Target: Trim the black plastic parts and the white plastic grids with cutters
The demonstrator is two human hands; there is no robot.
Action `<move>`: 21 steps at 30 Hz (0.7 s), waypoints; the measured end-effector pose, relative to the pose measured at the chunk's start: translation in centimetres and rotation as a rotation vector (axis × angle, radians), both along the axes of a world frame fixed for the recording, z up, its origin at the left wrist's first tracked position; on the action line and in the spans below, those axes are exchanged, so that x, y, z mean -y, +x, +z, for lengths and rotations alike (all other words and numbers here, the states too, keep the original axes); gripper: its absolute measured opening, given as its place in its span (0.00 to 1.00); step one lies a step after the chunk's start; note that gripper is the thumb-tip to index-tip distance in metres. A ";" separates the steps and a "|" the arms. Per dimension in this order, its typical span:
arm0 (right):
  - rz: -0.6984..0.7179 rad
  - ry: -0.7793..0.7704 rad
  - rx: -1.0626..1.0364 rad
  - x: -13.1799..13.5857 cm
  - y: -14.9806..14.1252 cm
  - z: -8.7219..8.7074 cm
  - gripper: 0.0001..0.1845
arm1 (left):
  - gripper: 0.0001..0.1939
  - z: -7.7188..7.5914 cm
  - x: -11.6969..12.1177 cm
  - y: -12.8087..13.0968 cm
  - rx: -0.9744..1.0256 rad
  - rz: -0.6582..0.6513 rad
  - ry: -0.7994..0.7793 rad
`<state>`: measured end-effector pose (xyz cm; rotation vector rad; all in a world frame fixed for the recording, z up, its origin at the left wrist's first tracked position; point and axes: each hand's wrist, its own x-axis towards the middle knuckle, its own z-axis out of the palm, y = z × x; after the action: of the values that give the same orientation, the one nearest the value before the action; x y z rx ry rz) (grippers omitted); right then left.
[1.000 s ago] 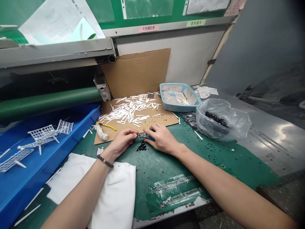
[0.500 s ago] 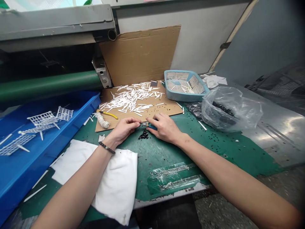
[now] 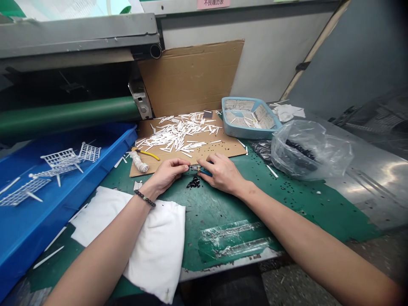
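Observation:
My left hand and my right hand meet over the green mat at the front edge of a flat cardboard sheet. My right hand is closed round a small blue-handled tool. My left hand pinches something tiny at the tool's tip; I cannot make out what. Just below the hands lies a small heap of black parts. A spread of white plastic sticks covers the cardboard behind them.
A blue bin with white lattice parts stands left. A white cloth lies under my left forearm. Yellow-handled cutters rest on the cardboard. A light-blue tray and a clear bag of black parts sit right.
The view has tilted down and shifted slightly. Both hands stay together at the same spot by the cardboard's edge, still working the tool.

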<state>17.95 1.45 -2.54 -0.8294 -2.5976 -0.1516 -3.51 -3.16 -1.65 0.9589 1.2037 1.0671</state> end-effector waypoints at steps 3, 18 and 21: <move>-0.001 0.017 0.025 0.1 -0.1 0.2 0.19 | 0.15 0.2 0.0 0.0 -0.001 -0.001 -0.006; -0.131 -0.092 -0.062 -0.3 0.0 0.4 0.15 | 0.15 1.0 -0.1 0.4 0.166 0.017 -0.019; -0.236 -0.176 -0.260 -1.6 0.7 0.6 0.23 | 0.09 1.3 -0.1 0.3 0.386 0.034 -0.087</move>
<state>18.67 3.02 -1.99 -1.1374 -2.2882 0.1141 -3.22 -3.08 -0.34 0.6308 0.9405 1.1553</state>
